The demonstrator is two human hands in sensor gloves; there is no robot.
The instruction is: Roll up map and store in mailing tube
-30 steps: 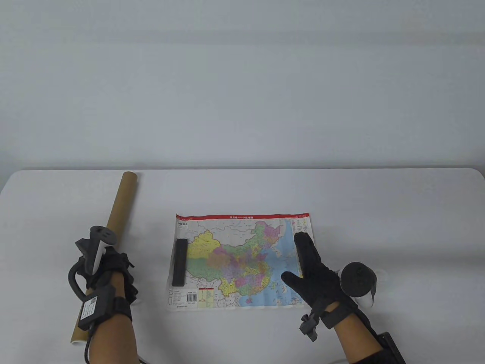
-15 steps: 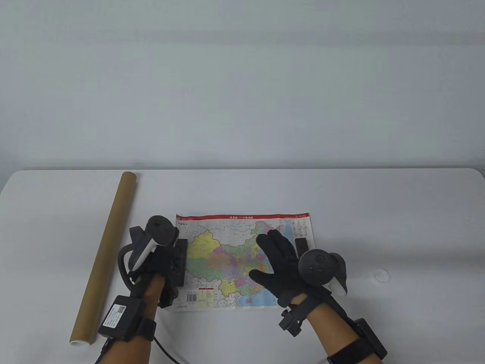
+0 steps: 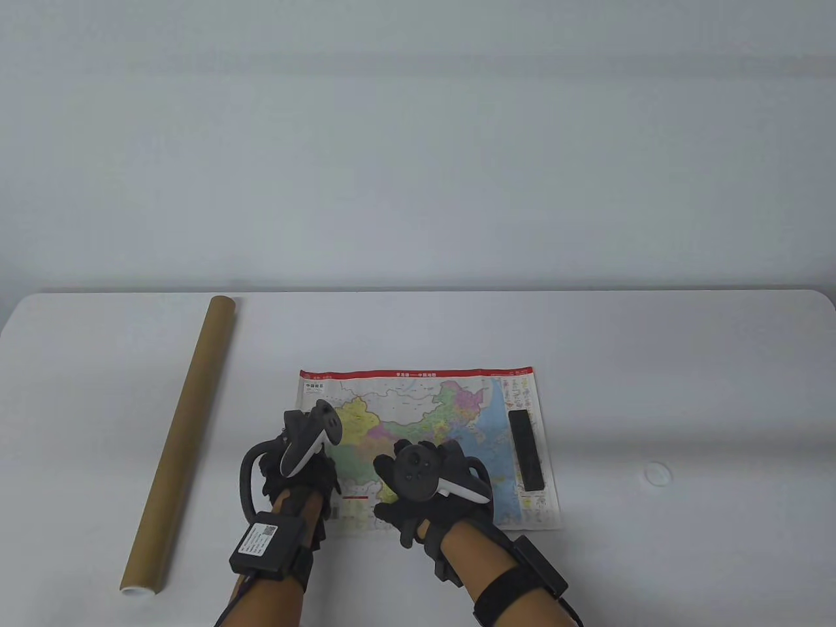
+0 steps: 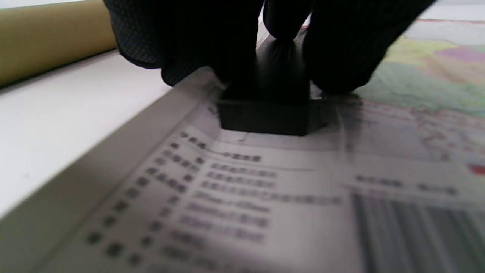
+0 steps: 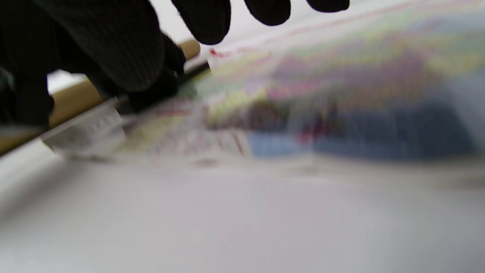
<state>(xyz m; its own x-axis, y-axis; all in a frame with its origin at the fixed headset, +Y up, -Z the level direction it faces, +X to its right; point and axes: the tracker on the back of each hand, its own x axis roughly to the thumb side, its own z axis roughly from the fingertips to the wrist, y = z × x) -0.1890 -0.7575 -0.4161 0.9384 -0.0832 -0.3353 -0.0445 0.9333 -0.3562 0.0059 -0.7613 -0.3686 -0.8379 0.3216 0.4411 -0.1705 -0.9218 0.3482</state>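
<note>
The colourful map (image 3: 457, 418) lies flat on the white table. A black bar weight (image 3: 526, 450) rests on its right side. My left hand (image 3: 307, 471) is over the map's left edge and grips a second black bar weight (image 4: 265, 113) between thumb and fingers (image 4: 337, 53), with the bar resting on the paper (image 4: 265, 197). My right hand (image 3: 423, 480) is over the map's lower middle with fingers (image 5: 206, 19) loosely spread and nothing in it. The brown cardboard mailing tube (image 3: 183, 437) lies to the left, apart from both hands.
A small clear round cap (image 3: 656, 473) lies on the table right of the map. The table's far edge (image 3: 418, 292) meets a plain pale wall. The tube's near end (image 3: 138, 588) is close to the front left.
My left hand left the tube side, moved right onto the left bar and took hold of it. My right hand slid left off the right bar to the map's middle, uncovering that bar.
</note>
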